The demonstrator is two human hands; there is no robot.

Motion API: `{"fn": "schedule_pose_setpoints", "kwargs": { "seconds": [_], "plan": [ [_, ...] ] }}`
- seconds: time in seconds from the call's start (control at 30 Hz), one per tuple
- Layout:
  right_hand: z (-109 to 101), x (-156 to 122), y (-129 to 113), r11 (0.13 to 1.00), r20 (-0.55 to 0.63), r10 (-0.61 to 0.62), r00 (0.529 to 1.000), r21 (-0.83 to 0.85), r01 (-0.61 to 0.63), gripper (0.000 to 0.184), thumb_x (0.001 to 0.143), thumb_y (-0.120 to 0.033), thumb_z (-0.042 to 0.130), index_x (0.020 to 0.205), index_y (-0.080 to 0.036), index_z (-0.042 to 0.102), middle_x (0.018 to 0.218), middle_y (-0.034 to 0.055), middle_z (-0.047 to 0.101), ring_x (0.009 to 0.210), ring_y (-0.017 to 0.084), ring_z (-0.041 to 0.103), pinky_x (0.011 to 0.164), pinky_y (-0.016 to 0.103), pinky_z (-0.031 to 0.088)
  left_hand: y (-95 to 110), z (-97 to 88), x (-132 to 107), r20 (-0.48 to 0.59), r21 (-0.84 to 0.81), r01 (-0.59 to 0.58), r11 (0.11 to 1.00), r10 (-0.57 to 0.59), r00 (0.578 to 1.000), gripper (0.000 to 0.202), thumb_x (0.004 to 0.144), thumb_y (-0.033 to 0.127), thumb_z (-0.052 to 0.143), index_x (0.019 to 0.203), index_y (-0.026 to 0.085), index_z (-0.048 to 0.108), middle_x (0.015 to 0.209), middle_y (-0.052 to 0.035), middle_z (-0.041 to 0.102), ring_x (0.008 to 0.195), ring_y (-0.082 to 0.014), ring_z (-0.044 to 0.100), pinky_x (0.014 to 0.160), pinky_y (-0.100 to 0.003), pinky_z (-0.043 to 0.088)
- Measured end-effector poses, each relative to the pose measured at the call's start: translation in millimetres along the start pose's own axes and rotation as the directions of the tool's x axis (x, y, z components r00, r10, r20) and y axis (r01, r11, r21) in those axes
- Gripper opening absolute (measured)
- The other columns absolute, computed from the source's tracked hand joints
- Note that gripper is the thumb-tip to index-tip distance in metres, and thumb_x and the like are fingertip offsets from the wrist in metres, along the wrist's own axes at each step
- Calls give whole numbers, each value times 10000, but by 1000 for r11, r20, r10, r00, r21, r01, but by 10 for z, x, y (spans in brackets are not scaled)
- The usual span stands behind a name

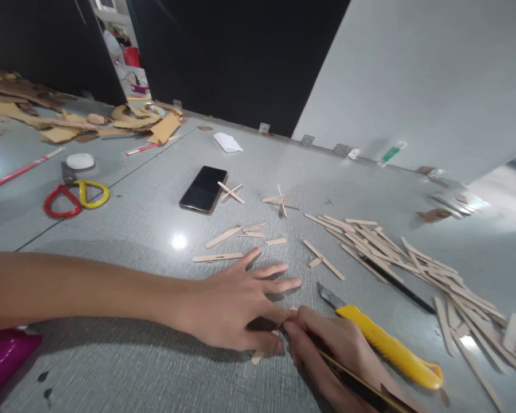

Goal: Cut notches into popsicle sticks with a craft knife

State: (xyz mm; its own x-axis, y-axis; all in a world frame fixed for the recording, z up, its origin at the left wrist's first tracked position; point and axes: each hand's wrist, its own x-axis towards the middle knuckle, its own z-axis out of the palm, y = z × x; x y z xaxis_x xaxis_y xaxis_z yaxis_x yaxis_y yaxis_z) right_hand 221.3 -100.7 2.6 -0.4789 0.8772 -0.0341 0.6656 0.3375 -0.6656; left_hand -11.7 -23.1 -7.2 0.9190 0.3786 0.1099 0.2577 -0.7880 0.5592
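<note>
My left hand [241,304] lies on the table, its outer fingers spread. Its thumb and forefinger pin down a wooden craft stick [257,357], mostly hidden beneath them. Close beside it, my right hand [322,344] is closed around a slim dark pencil [356,383] with a yellowish edge; its tip is hidden at the fingers. A yellow utility knife [387,344] lies right of my right hand, blade out. Beyond my left fingertips are cut stick pieces [223,236] and a crossed pair of sticks [323,259].
A pile of craft sticks [413,261] spreads along the right, with a thin black rod [399,284] among it. Farther back are a phone [203,189] and two more crossed pieces [281,200]. Scissors [75,195], a white mouse [80,161] and cardboard scraps [64,123] lie left.
</note>
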Motion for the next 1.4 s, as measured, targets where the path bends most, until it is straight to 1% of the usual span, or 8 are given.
{"fn": "schedule_pose_setpoints", "kwargs": {
  "seconds": [0.33,0.63,0.83,0.93,1.03,1.1,1.27,1.4],
  "plan": [
    [-132,-17,-70,974,-38,-140,989,-186,130,271,1142,-326,484,879,-293,545,690,-40,637,551,140,577,549,298,461,-6,-49,4,48,-52,25,998,-23,999,330,1059,531,640,1232,282,770,1777,-138,331,1680,-412,163,1286,-807,34],
    [-178,-52,-49,993,45,11,999,-114,-6,359,1147,-409,471,830,-285,582,716,-20,674,647,169,634,643,338,490,13,-61,7,43,-50,46,998,-44,998,378,1065,533,628,1360,325,740,1772,-128,340,1671,-426,194,1282,-812,27],
    [-117,-105,67,915,149,249,957,287,-283,523,1160,-593,381,824,-252,593,650,-22,645,563,136,629,553,265,508,-84,-63,-15,42,-41,50,998,-49,998,594,1074,627,565,1581,318,582,1773,-103,348,1677,-417,191,1315,-765,18],
    [-44,-94,82,864,17,279,960,432,-258,500,1138,-623,443,842,-247,587,625,-41,630,474,105,545,476,233,433,-148,-22,-18,-17,-107,44,993,-47,999,711,1000,675,674,1606,326,546,1769,-107,366,1667,-416,245,1323,-747,6],
    [-27,-100,97,968,-229,188,955,206,-142,311,1136,-494,522,974,-265,656,655,-38,664,518,138,591,509,257,454,-163,-16,-12,-151,-195,80,977,-111,982,752,844,663,865,1445,245,691,1626,-147,566,1564,-406,443,1329,-657,195],
    [-54,-108,138,998,-301,15,953,-54,-33,170,1129,-363,549,1067,-276,680,795,-5,720,656,178,688,628,296,527,-128,-39,-13,-189,-221,119,968,-163,968,430,858,550,900,1123,223,809,1400,-111,698,1388,-355,592,1237,-562,372],
    [-131,-120,326,943,-195,-167,966,-319,98,335,1124,-161,422,1391,-278,586,1128,82,737,914,242,768,779,372,604,25,-96,-65,-149,-194,233,953,-264,953,134,939,75,721,879,194,703,1017,-38,687,1051,-243,625,975,-414,489],
    [-182,-106,268,956,-194,-120,974,-287,60,525,1107,-125,390,1599,-300,448,1336,121,715,1083,246,775,889,386,639,153,-177,-114,-138,-177,266,948,-291,947,150,936,55,613,880,194,622,936,-39,674,943,-234,630,822,-355,489]
  ]
}}
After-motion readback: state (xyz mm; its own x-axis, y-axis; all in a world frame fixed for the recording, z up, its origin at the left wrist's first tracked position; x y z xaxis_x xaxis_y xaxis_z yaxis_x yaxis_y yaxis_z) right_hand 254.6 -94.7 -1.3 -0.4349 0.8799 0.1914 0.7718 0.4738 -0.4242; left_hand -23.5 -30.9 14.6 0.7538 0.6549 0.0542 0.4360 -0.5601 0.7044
